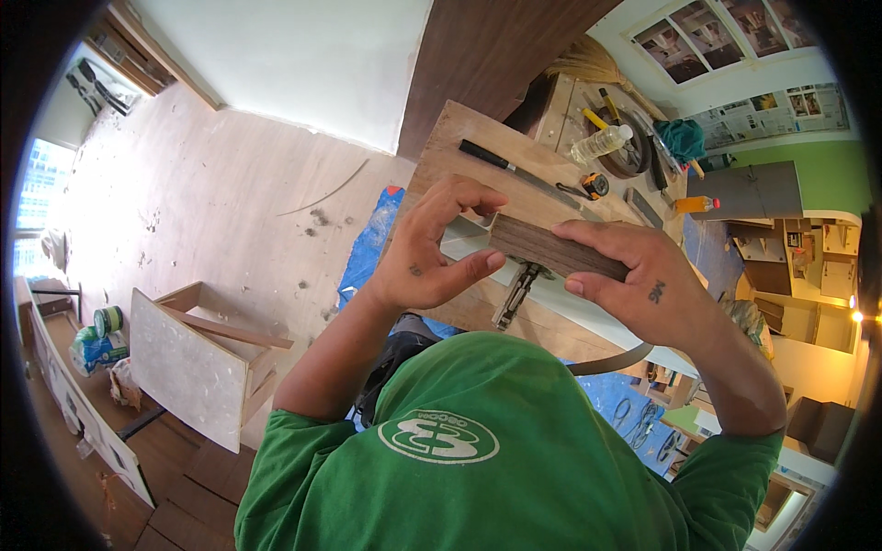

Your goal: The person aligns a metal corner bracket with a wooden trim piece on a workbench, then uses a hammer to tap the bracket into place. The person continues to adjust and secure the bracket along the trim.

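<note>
A short dark wood block (549,243) is in my right hand (643,275), whose fingers and thumb are closed on its right end. From the block's near side a metal concealed hinge (517,294) sticks out toward me. At the block's left end my left hand (427,253) is open, thumb and fingers apart around the corner; whether the thumb touches the block I cannot tell. Beneath both hands is a wooden worktable (450,147). A long file-like tool with a black handle (484,153) lies beyond the block, beside a yellow and black tape measure (595,186).
A clear bottle (602,144) and an orange bottle (696,204) stand at the far right of the table. A blue sheet (372,243) covers floor beside it. On the left are an open wooden box (188,354) and a green can (107,320).
</note>
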Available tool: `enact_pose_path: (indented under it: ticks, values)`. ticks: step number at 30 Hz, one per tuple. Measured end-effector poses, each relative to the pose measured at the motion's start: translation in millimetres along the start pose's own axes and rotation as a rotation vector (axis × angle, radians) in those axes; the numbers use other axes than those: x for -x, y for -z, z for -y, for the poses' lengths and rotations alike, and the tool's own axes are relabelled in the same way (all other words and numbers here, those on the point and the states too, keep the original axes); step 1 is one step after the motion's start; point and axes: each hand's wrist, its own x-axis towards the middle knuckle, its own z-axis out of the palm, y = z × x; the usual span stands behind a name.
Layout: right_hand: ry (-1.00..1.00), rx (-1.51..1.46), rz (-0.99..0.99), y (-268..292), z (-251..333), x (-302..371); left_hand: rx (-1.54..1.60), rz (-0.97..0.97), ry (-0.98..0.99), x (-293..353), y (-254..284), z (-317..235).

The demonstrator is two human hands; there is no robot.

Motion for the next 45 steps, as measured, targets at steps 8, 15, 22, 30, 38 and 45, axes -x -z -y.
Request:
enact_pose_path:
  ticks: [8,15,22,30,38,45]
  values:
    - [-0.006,-0.045,-0.028,-0.8,3.5,3.5,0.014,-0.003,-0.003,0.4,-0.5,1.0]
    - [-0.034,-0.036,-0.001,-1.3,-0.2,3.9,0.019,-0.004,-0.002,0.2,-0.5,0.5]
    - [-0.023,-0.064,-0.026,-6.0,-3.3,1.9,0.015,0.002,0.0,-0.2,1.1,1.0]
    - [-0.074,-0.036,0.013,-6.5,1.5,0.9,0.001,0.009,-0.024,0.8,2.6,4.3]
    - [0.043,0.059,-0.041,-15.2,-7.3,4.9,0.058,0.016,-0.037,1.4,0.8,10.4]
    - [0.084,0.06,-0.05,-19.2,-11.5,9.3,0.077,0.019,0.02,4.6,1.8,7.6]
